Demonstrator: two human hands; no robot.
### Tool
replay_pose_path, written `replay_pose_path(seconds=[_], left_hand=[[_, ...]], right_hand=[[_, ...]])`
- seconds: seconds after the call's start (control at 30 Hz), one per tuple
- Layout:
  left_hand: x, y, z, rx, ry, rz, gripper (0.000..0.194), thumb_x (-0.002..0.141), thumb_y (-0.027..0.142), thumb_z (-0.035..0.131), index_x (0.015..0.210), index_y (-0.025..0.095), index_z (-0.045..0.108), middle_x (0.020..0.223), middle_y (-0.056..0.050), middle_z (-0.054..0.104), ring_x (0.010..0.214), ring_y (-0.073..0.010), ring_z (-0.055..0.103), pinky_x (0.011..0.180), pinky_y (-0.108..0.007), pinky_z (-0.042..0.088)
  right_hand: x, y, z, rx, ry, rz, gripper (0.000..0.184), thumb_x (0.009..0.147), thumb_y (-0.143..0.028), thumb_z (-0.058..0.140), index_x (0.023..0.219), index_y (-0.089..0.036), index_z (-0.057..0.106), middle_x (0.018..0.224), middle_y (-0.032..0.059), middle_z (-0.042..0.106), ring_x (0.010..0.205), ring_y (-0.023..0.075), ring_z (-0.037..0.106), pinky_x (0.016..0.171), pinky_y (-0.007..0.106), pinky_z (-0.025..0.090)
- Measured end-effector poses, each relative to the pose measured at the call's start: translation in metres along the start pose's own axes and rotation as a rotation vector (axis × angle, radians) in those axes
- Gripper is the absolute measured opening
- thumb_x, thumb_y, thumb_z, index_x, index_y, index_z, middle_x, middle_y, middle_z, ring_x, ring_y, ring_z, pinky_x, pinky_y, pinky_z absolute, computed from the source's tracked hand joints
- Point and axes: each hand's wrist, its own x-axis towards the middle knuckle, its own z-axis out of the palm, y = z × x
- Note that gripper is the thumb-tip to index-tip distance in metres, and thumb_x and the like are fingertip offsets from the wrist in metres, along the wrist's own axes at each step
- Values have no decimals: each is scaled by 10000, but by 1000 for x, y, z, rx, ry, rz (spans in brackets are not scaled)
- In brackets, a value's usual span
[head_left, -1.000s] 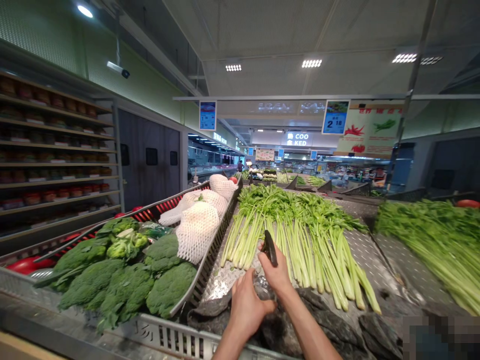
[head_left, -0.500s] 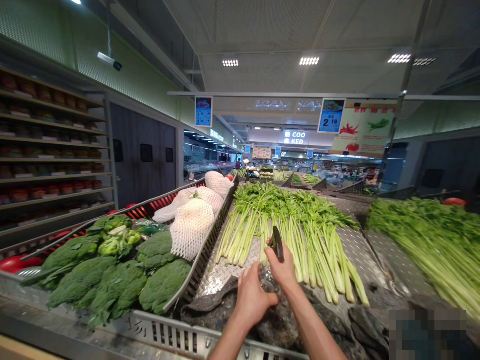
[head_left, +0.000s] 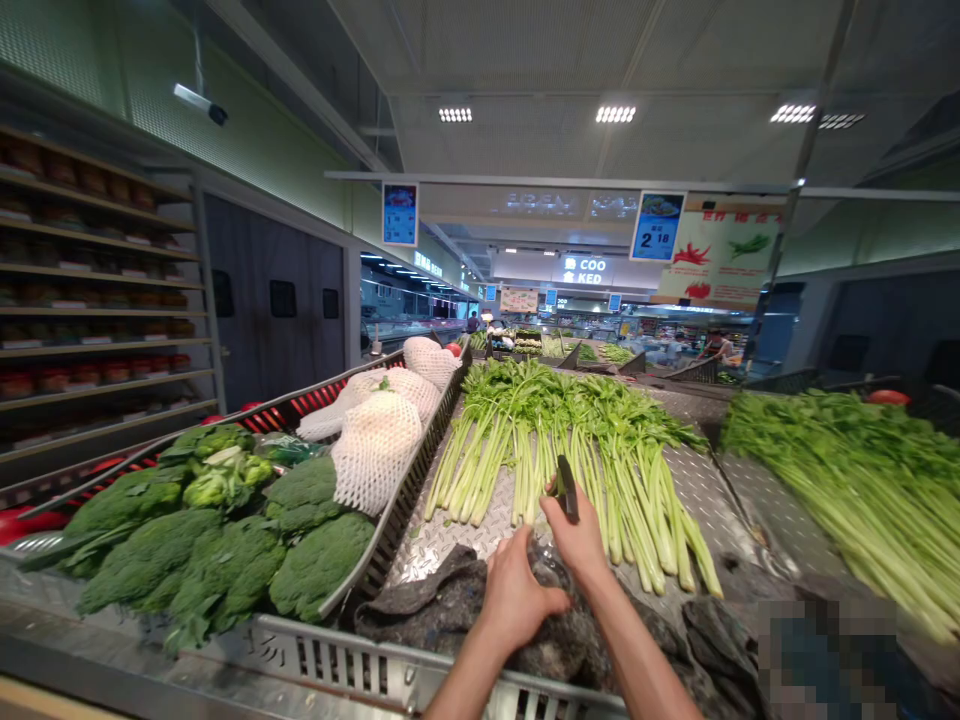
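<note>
Supermarket produce hall: vegetables are displayed on tread-patterned metal (head_left: 416,565), with an illuminated "COOKED" sign (head_left: 589,270) mounted far behind.
Black handle (head_left: 568,490): it is grasped in the right hand (head_left: 579,535), tilted, with its upper end exposed above the fingers; whatever is joined below is hidden. Such a hold is probably chosen for control of the lower end.
Left hand (head_left: 516,592): its thumb is spread from curved fingers, perhaps for steadying; whether anything is gripped cannot be told.
Clear, shiny item (head_left: 551,566): it is seen between the hands, too indistinct to be named.
Dark cloth (head_left: 431,605): it is bunched beneath and beside the hands along the front edge, possibly as a soft or absorbent layer.
Celery (head_left: 626,500): it is spread just beyond the hands, cut ends toward the wearer and leaves away, likely so that stalks can be picked up by the base.
Broccoli (head_left: 225,565): it is heaped at the left, crowns up, presumably for easy viewing.
Foam-netted produce (head_left: 379,440): it is set behind the broccoli, evidently sleeved against bruising.
Price card (head_left: 658,226): it is hung overhead, where it can be read above the stock.
</note>
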Motion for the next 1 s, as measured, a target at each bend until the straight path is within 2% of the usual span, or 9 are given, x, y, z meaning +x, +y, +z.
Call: replay_pose_path(seconds=[0.13, 0.3, 0.43, 0.63, 0.8, 1.0], left_hand=[[1, -3, 10, 17, 24, 65, 818, 388, 312, 689, 1128, 146, 385, 1058, -74, 484, 984, -241, 427, 849, -307, 321], [-2, 5, 22, 18, -26, 63, 818, 375, 300, 697, 1123, 167, 394, 1012, -64, 487, 938, -238, 445, 800, -307, 353], [-4, 13, 28, 5, -27, 61, 818, 375, 287, 699, 1126, 179, 394, 1008, -62, 479, 933, -236, 444, 799, -306, 351], [-8, 23, 41, 21, 1, 44, 919, 377, 277, 701, 1198, 206, 295, 1050, -63, 453, 981, -233, 422, 842, -303, 319], [-14, 41, 65, 34, 48, 77, 850, 375, 317, 701, 1141, 197, 352, 1004, -57, 475, 943, -228, 436, 823, -304, 325], [-22, 62, 101, 27, 16, 61, 869, 361, 365, 701, 1145, 198, 365, 1015, -61, 472, 941, -237, 439, 802, -304, 338]], right_hand=[[-2, 7, -8, -32, -28, -10, 285, 640, -342, 489, 852, -153, 514, 782, 45, 594, 675, 160, 550, 603, 247, 404], [-5, 10, -24, -126, 64, 28, 260, 674, -364, 439, 814, -162, 526, 703, 34, 589, 661, 167, 549, 614, 256, 400], [-5, 7, -34, -131, 86, 30, 265, 673, -370, 432, 807, -164, 533, 705, 39, 594, 677, 175, 552, 620, 259, 402], [-4, 14, -48, -65, 58, -13, 279, 663, -376, 448, 832, -165, 519, 771, 46, 598, 728, 180, 554, 667, 269, 403], [-3, 22, -75, -105, 35, -52, 293, 676, -373, 430, 854, -156, 514, 779, 48, 588, 723, 175, 546, 667, 268, 401], [-4, 30, -117, -191, 38, -9, 291, 685, -381, 398, 814, -159, 535, 682, 41, 586, 647, 172, 546, 608, 261, 404]])
